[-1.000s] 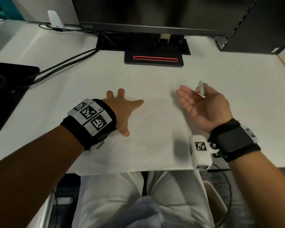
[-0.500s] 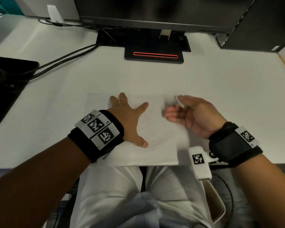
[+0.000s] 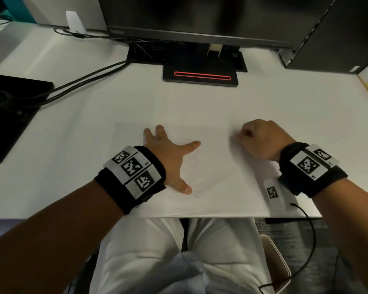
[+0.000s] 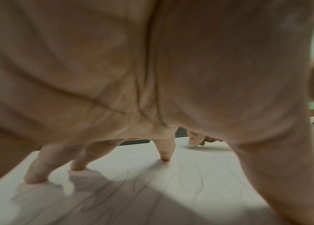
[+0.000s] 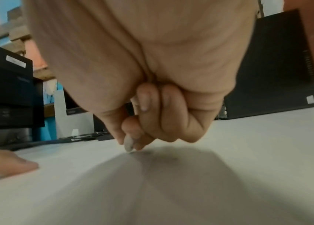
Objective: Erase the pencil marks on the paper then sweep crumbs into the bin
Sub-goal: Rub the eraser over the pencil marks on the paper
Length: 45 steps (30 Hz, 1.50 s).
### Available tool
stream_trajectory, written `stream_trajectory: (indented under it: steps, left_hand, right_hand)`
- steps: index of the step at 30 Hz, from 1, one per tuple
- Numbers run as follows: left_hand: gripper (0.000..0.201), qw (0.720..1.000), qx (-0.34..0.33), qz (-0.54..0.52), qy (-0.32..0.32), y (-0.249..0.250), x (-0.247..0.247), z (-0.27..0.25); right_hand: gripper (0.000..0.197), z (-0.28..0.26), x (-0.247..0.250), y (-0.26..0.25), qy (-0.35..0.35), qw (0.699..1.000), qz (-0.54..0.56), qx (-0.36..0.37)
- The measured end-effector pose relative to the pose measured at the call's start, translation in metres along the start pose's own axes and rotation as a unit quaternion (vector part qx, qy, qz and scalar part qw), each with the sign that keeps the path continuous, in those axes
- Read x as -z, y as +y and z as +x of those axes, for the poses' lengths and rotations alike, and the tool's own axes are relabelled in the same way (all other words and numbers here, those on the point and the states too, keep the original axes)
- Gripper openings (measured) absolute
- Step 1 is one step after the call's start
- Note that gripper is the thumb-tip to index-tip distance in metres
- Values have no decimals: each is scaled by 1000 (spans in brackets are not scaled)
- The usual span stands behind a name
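Observation:
A white sheet of paper (image 3: pixel 212 166) with faint pencil scribbles (image 4: pixel 171 182) lies at the desk's near edge. My left hand (image 3: pixel 168 151) is spread flat on its left half, fingertips (image 4: pixel 164 156) pressing down. My right hand (image 3: pixel 257 139) is turned palm down at the paper's upper right. Its curled fingers (image 5: pixel 148 115) pinch a small white eraser (image 5: pixel 128 145), whose tip touches the sheet. The eraser also shows far off in the left wrist view, eraser (image 4: pixel 192 144). No bin is in view.
A monitor stand (image 3: pixel 200 75) with a red stripe sits behind the paper. Black cables (image 3: pixel 83 85) run to a dark device (image 3: pixel 9 115) at the left. A black computer case (image 3: pixel 338 39) stands at the back right. The desk edge (image 3: pixel 51 217) is close to my lap.
My right hand turned from palm up to palm down and lowered the eraser onto the paper. My left hand stayed spread on the sheet.

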<state>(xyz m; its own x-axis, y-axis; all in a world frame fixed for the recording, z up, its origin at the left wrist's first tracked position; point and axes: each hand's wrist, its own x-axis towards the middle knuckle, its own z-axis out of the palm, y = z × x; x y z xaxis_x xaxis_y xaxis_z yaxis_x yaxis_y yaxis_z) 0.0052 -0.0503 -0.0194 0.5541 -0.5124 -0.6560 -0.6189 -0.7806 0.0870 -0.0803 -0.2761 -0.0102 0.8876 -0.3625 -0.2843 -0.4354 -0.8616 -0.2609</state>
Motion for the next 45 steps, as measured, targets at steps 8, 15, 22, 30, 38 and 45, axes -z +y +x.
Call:
stream_trajectory:
  steps: [8, 15, 22, 30, 38, 45]
  left_hand:
    - [123, 1000, 0, 8, -4, 0, 1, -1]
    - [124, 1000, -4, 9, 6, 0, -1, -1]
    - [118, 1000, -19, -14, 4, -1, -3, -2]
    - [92, 998, -49, -26, -3, 3, -10, -3]
    - [123, 999, -39, 7, -14, 3, -16, -9]
    - [123, 999, -32, -1, -17, 3, -14, -8]
  right_hand:
    - [32, 3, -2, 2, 13, 999, -35, -37]
    - [23, -33, -31, -41, -290, 720, 621, -111]
    - [24, 0, -10, 30, 171, 556, 804, -123]
    - [40, -59, -29, -26, -189, 955, 224, 42]
    - [39, -64, -36, -36, -127, 984, 33, 119]
    - [41, -58, -30, -25, -89, 989, 17, 118]
